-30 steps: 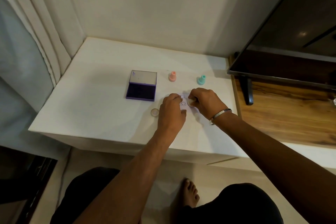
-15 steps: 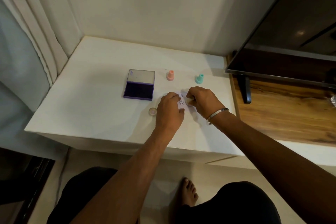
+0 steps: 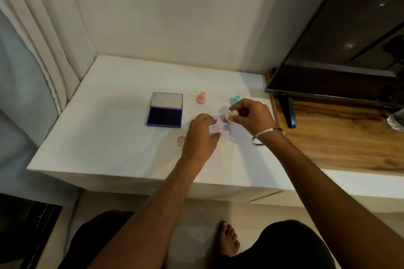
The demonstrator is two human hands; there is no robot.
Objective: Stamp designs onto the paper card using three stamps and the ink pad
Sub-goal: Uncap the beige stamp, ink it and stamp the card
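Note:
A small pale paper card (image 3: 220, 129) lies on the white table (image 3: 109, 133), with two round face prints and a purple heart print showing on it. My left hand (image 3: 200, 135) presses flat on the card's left part. My right hand (image 3: 249, 116) holds a cream stamp (image 3: 230, 115) tilted just above the card's far right corner, its purple inked face pointing left. The open purple ink pad (image 3: 165, 113) sits left of the card. A pink stamp (image 3: 201, 98) and a teal stamp (image 3: 235, 100) stand upright behind the card.
A small round cap (image 3: 181, 140) lies left of my left hand. A dark TV screen (image 3: 341, 50) on a black foot (image 3: 288, 111) stands on a wooden top to the right. A curtain (image 3: 43, 50) hangs at the left. My knees and a bare foot are below the table's front edge.
My right hand has lifted the cream stamp off the card and tilted it, uncovering a purple heart print. My left hand stays on the card.

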